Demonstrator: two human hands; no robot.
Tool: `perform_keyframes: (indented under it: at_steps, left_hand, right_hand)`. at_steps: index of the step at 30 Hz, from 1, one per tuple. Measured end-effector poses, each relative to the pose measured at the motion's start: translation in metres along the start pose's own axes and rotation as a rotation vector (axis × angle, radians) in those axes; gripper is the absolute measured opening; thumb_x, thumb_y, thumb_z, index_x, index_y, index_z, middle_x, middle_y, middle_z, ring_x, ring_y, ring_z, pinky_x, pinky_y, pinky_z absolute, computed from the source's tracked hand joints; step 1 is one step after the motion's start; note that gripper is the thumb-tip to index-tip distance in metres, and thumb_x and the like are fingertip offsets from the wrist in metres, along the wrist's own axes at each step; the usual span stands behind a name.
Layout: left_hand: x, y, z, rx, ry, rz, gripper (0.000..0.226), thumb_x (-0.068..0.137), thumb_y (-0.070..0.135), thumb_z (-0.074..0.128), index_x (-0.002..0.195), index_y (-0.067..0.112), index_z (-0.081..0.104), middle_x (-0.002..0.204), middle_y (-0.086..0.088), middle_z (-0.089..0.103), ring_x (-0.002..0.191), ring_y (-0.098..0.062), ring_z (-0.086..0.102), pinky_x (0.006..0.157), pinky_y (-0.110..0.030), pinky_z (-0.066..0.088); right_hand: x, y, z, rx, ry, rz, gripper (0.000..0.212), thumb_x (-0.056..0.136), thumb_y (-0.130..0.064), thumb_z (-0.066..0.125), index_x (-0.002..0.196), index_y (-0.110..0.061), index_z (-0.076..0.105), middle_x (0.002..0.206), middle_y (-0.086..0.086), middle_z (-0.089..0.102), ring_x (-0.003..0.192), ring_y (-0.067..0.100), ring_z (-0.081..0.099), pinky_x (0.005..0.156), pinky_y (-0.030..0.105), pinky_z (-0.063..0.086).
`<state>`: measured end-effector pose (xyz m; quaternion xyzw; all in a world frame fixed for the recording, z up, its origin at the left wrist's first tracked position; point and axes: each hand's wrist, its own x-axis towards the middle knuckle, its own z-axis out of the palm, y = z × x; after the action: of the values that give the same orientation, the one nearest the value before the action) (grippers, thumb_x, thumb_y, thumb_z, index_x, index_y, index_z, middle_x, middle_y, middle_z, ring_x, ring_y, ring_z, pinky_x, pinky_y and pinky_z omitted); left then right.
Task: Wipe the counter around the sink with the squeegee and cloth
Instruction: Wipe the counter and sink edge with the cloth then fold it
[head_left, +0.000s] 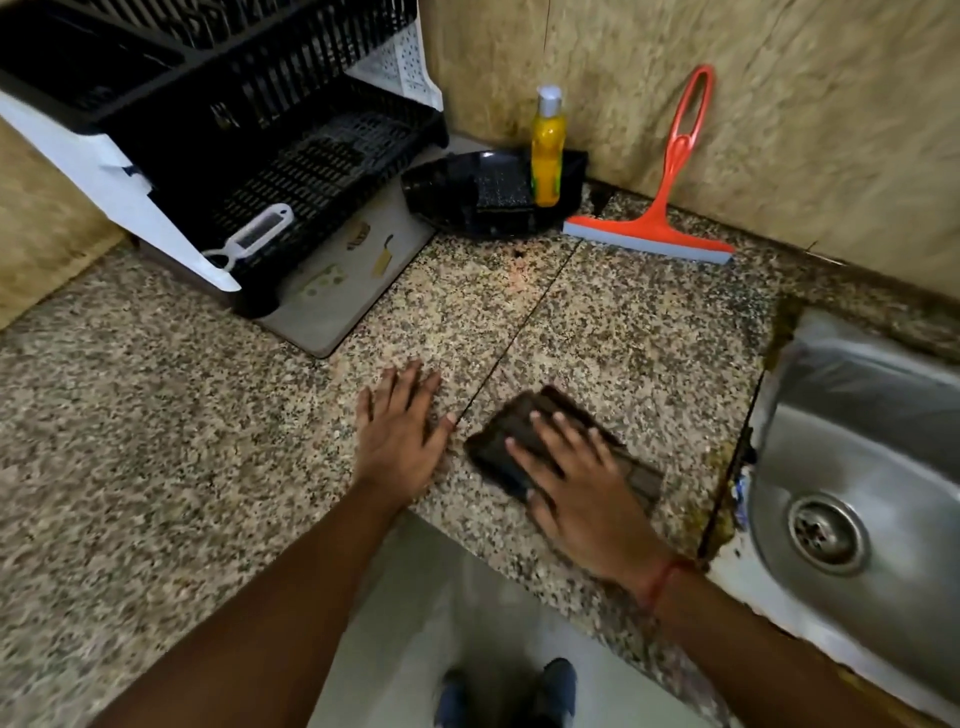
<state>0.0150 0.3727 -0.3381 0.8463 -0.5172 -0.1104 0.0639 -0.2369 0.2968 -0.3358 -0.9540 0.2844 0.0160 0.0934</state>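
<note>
A folded dark brown cloth (506, 441) lies flat on the speckled granite counter (623, 322), left of the steel sink (872, 467). My right hand (576, 478) presses on the cloth with fingers spread over it. Just left of the cloth, my left hand (402, 431) rests palm-down on the bare counter, holding nothing. An orange squeegee (660, 208) leans against the back wall, its blade on the counter, far from both hands.
A black and white dish rack (218, 130) stands on a grey mat (343, 291) at the back left. A black tray (457, 192) in the corner holds a yellow soap bottle (546, 150) and a dark sponge (501, 189). The counter's front edge runs below my wrists.
</note>
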Motion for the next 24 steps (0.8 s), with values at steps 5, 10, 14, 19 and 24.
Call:
perform_keyframes:
  at_steps: [5,10,14,19,24]
  left_hand:
    - [-0.001,0.004,0.001,0.131,-0.048,0.074,0.08,0.086,0.08,0.005,0.153,0.04,-0.01,0.162,0.003,-0.022,0.149,-0.029,-0.017,0.116,-0.062,-0.01]
    - [-0.006,0.007,-0.004,0.165,-0.095,0.079,0.083,0.084,0.082,0.001,0.151,0.036,-0.017,0.162,-0.003,-0.022,0.147,-0.035,-0.02,0.115,-0.064,-0.01]
    - [-0.024,0.02,-0.006,0.134,-0.039,0.206,0.082,0.086,0.079,0.007,0.154,0.036,-0.009,0.163,-0.002,-0.02,0.149,-0.033,-0.016,0.117,-0.06,-0.01]
    - [-0.048,0.033,0.015,0.171,-0.081,0.32,0.076,0.087,0.077,0.003,0.153,0.039,-0.008,0.163,0.003,-0.019,0.15,-0.029,-0.015,0.119,-0.06,-0.005]
    - [-0.045,0.03,0.017,0.159,-0.058,0.33,0.082,0.085,0.083,0.007,0.154,0.04,-0.003,0.164,0.003,-0.015,0.15,-0.028,-0.015,0.119,-0.059,-0.006]
  right_hand:
    - [0.039,0.019,-0.012,0.032,0.113,0.628,0.067,0.094,-0.05,0.007,0.158,-0.028,0.005,0.163,0.018,0.003,0.15,0.039,0.003,0.118,0.061,0.011]
    - [-0.06,-0.066,0.008,0.049,0.058,0.251,0.061,0.097,-0.043,0.03,0.156,-0.033,0.018,0.165,0.011,0.011,0.151,0.034,0.01,0.119,0.059,0.013]
    - [-0.068,0.018,0.002,0.008,0.124,0.622,0.064,0.095,-0.052,0.015,0.156,-0.035,0.013,0.165,0.011,0.009,0.151,0.032,0.008,0.118,0.06,0.014]
    - [-0.055,-0.054,0.008,0.002,0.094,0.565,0.065,0.094,-0.049,0.022,0.157,-0.032,0.017,0.164,0.014,0.011,0.15,0.035,0.011,0.116,0.063,0.015]
    - [-0.107,-0.002,0.008,0.013,0.12,0.593,0.06,0.098,-0.052,0.018,0.156,-0.037,0.012,0.165,0.007,0.006,0.151,0.03,0.01,0.118,0.059,0.015]
